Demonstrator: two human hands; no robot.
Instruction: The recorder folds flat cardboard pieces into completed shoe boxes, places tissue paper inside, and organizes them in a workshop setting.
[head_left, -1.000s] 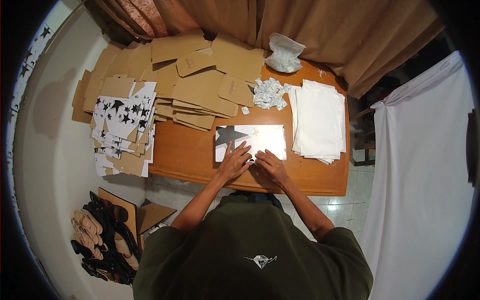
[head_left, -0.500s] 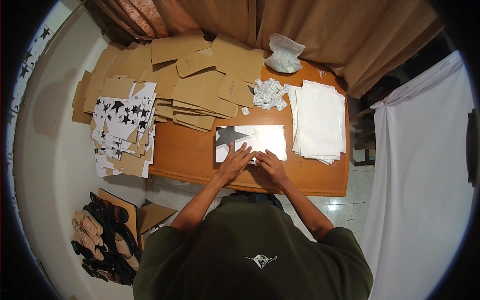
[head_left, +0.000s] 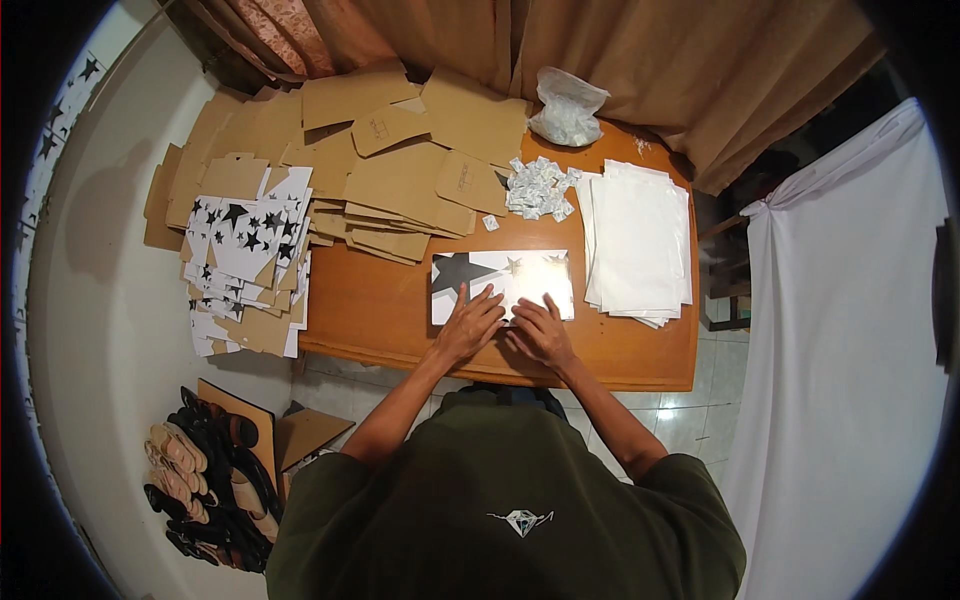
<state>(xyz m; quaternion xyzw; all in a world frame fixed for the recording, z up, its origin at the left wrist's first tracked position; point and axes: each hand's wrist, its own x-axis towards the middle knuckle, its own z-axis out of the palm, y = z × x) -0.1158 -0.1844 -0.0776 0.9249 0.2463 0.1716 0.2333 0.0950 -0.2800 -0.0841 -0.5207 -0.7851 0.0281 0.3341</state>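
A white box [head_left: 540, 285] printed with a large black star and smaller pale stars lies flat near the table's front edge, with glare on its right half. My left hand [head_left: 470, 328] rests on its near side, fingers stretched out and apart over the star's lower edge. Beside it, my right hand [head_left: 541, 336] lies at the box's near right part, its fingers spread on the top. Neither hand grips anything that I can see. The box's front side is mostly hidden behind my hands.
Flat brown cardboard pieces [head_left: 395, 180] pile up at the back left, beside star-printed box blanks [head_left: 245, 250]. Small white packets [head_left: 540, 188] are heaped behind the box near a plastic bag [head_left: 568, 108]. White paper sheets [head_left: 638, 240] are stacked right. Shoes [head_left: 210, 470] stand lower left.
My right hand has moved slightly right, away from my left, and its fingers have spread from a bunched pose. The left hand and the box look nearly unmoved.
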